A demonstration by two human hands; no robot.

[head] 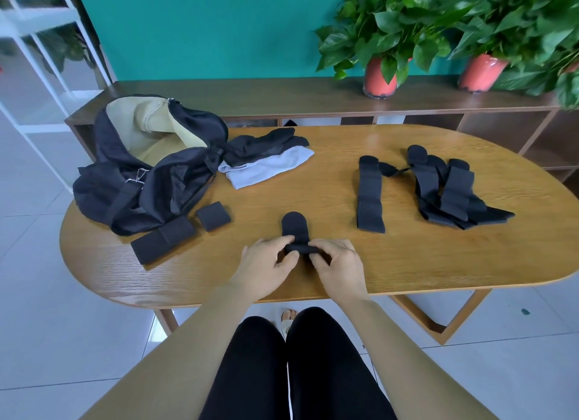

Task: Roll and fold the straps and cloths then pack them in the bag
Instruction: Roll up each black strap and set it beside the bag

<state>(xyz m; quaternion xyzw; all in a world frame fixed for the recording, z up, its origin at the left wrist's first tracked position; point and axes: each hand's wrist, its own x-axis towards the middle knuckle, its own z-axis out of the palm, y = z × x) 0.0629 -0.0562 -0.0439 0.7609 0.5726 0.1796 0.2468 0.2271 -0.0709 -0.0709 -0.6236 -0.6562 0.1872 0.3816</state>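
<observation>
1. The left hand (269,259) is grasping: its thumb and forefinger pinch the left end of the rolled part of a black strap (295,228) at the near edge of the counter (313,184).
2. The strap lies between the two hands. Its rolled part sits crosswise at the fingertips, and the unrolled length runs straight away from the person and ends in a rounded tab on the far side.
3. The right hand (340,264) is also grasping, with its fingers curled round the right end of the same roll.
4. Governing relation: the strap's long axis points away from the body and the roll's axis runs left to right. Both hands are equally near, one at each end. The roll would therefore have to travel forward, away from the person, to take up the short length left.
5. Other items, left to right:
   - The bag (150,168) lies open at the far left of the counter and shows a tan lining.
   - Two finished straps (163,239) lie just beside it.
   - The cloths (266,159) touch the bag's right side.
   - A flat strap (370,194) lies well to the right.
   - A heap of straps (448,190) lies beyond it.
6. Judgement: the task is at an early stage. Once finished, the roll belongs to the left, so the left hand is the nearer one for setting it down.
</observation>
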